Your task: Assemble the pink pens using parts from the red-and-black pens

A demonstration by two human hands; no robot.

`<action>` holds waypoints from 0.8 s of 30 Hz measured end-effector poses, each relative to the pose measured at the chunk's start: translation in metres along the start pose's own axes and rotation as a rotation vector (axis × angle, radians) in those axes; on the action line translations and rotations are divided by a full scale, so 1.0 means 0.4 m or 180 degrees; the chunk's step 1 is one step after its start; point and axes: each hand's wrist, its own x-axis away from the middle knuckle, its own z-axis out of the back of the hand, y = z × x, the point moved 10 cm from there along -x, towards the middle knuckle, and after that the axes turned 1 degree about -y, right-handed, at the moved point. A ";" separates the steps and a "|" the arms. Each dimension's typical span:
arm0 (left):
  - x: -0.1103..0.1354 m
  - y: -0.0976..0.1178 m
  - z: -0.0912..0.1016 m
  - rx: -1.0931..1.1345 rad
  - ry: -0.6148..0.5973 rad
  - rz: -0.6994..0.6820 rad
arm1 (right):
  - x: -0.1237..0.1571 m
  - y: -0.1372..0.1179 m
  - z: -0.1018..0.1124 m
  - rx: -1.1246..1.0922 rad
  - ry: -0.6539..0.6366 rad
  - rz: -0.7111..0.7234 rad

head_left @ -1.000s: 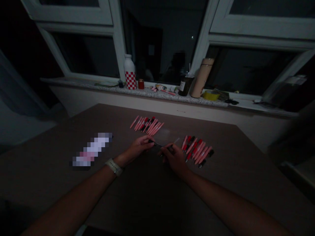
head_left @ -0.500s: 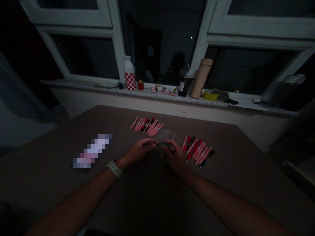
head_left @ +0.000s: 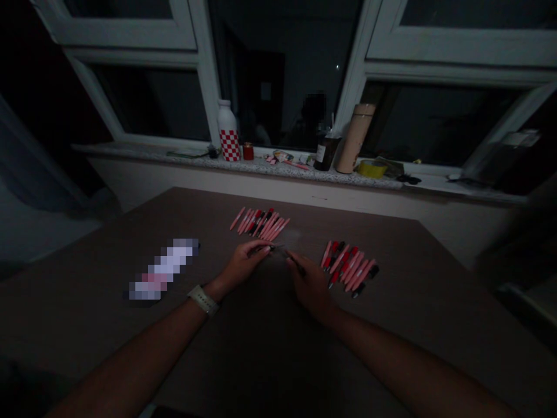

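Note:
My left hand (head_left: 248, 262) is closed, with thumb and fingertips pinching a small, slim pen piece (head_left: 277, 248) that points right. Facing it across a narrow gap, my right hand (head_left: 312, 287) is curled round a dark, slim pen-like piece (head_left: 299, 266). The dim light hides the detail of both pieces. Beyond my left hand lies a row of pink, red and black pens (head_left: 261, 224). A second group of similar pens (head_left: 348, 268) lies just right of my right hand.
A blurred-out oblong object (head_left: 163, 270) lies on the brown table (head_left: 243, 360), left of my hands. Along the windowsill behind stand a checked white bottle (head_left: 228, 130), a red jar (head_left: 248, 151), a dark cup (head_left: 325, 152), a tan flask (head_left: 355, 139) and yellow tape (head_left: 371, 169).
My left hand has drawn slightly left. My right hand has turned, and the pale stick that stood up from its fingers no longer shows. The pen groups have not moved.

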 end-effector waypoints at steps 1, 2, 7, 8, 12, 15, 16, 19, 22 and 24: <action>0.001 0.002 0.001 0.0015 0.0013 0.0006 | 0.000 0.002 0.000 0.0045 0.0009 0.0010; 0.001 0.003 0.003 0.0038 0.0024 0.0015 | 0.001 0.005 -0.001 0.0074 0.0011 -0.0001; 0.004 0.008 0.007 0.0123 0.0062 0.0018 | -0.001 0.013 -0.002 0.0088 -0.0034 -0.0110; 0.004 0.009 0.009 0.0118 0.0081 0.0017 | -0.001 0.013 -0.003 0.0096 -0.0061 -0.0125; 0.004 0.020 0.019 0.0048 0.0149 -0.0034 | 0.001 0.013 -0.007 0.0222 -0.0154 -0.0194; 0.004 0.026 0.027 0.0007 0.0167 -0.0047 | 0.003 0.008 -0.011 0.0371 -0.0221 -0.0204; 0.003 0.025 0.030 0.0007 0.0159 -0.0034 | 0.004 0.007 -0.013 0.0416 -0.0252 -0.0205; 0.003 0.020 0.040 0.0111 0.0158 0.0009 | 0.007 0.003 -0.022 0.0529 -0.0368 -0.0205; 0.003 0.001 0.058 0.0349 0.0293 0.0137 | 0.010 -0.007 -0.031 0.0640 -0.0494 -0.0131; 0.004 -0.015 0.059 0.0516 0.0321 0.0262 | 0.012 -0.018 -0.036 0.0748 -0.0571 -0.0040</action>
